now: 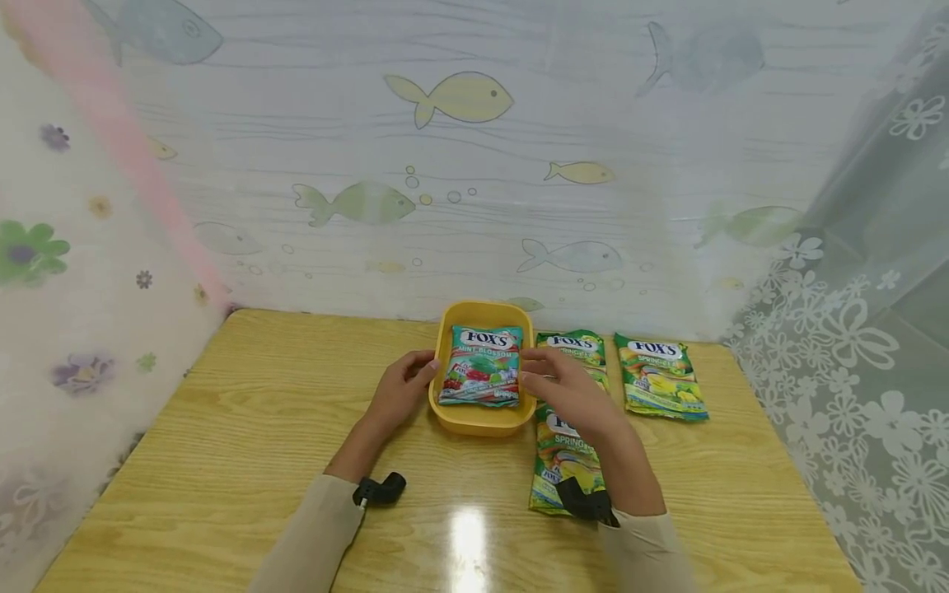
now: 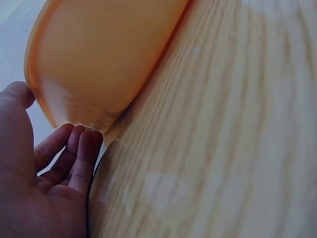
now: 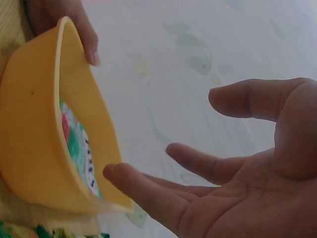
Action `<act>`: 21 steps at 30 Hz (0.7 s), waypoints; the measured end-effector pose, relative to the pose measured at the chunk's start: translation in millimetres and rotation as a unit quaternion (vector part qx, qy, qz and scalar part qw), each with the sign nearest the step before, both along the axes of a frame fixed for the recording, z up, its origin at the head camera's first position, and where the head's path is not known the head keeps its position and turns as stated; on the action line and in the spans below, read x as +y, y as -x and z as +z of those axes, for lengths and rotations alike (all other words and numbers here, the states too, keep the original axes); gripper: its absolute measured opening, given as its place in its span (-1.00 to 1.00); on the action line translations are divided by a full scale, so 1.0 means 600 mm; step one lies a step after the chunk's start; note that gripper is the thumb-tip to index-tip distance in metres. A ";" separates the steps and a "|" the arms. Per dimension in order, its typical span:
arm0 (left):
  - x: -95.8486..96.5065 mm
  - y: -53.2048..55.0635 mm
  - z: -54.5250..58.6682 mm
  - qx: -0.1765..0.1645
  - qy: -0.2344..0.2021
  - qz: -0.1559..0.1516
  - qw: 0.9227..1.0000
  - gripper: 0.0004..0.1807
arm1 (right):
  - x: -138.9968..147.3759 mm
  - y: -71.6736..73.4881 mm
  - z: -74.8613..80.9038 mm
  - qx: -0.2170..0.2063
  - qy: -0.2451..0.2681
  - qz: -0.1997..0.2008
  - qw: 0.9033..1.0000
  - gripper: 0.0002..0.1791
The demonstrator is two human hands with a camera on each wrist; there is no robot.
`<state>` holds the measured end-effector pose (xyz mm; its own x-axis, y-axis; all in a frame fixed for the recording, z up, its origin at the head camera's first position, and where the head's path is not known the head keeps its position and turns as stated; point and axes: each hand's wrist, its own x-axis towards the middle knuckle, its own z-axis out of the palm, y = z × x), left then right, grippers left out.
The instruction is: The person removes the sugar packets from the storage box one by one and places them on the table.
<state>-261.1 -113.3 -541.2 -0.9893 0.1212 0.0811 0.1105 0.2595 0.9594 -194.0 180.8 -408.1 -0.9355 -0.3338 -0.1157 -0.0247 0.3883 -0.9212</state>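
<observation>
A yellow plastic tub (image 1: pixel 480 423) stands on the table in the head view. Inside it lies a teal bag of Fox's Mint Blossom candy (image 1: pixel 482 366), label up. At the tub's left side, my left hand (image 1: pixel 400 389) holds the wall. Its thumb hooks over the rim and its fingers (image 2: pixel 88 148) bend against the outside, as the left wrist view shows. Over the right rim is my right hand (image 1: pixel 574 395), holding nothing. The right wrist view shows its fingers (image 3: pixel 148 196) spread and thumb apart, with fingertips close to the rim.
Three green bags of Fox's Spring Tea candy lie right of the tub: a far-right bag (image 1: pixel 660 379), a near bag (image 1: pixel 559 465) under my right forearm, and a back bag (image 1: pixel 586 346) partly hidden by my hand. Behind the wooden table (image 1: pixel 282 395) hangs a fish-print curtain (image 1: pixel 460 206).
</observation>
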 end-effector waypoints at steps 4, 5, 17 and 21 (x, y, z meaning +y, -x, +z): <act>0.000 0.000 0.001 -0.004 0.001 0.002 1.000 -0.44 | -0.015 0.006 -0.003 -0.016 0.010 0.007 1.000 -0.42; 0.000 0.001 0.000 -0.004 0.000 0.002 1.000 -0.44 | -0.018 0.007 -0.004 -0.020 0.011 0.006 1.000 -0.41; 0.000 0.000 0.001 -0.004 -0.003 0.001 1.000 -0.46 | -0.044 0.025 -0.020 -0.046 0.020 -0.026 0.998 -0.39; 0.000 0.001 0.001 -0.005 -0.005 0.001 1.000 -0.47 | -0.053 0.031 -0.029 -0.049 0.016 -0.043 0.998 -0.38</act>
<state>-261.7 -113.2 -540.7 -0.9904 0.1177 0.0726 0.1003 0.2498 0.9631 -212.6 149.2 -425.3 -0.9454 -0.2588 -0.1981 0.0977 0.3547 -0.9299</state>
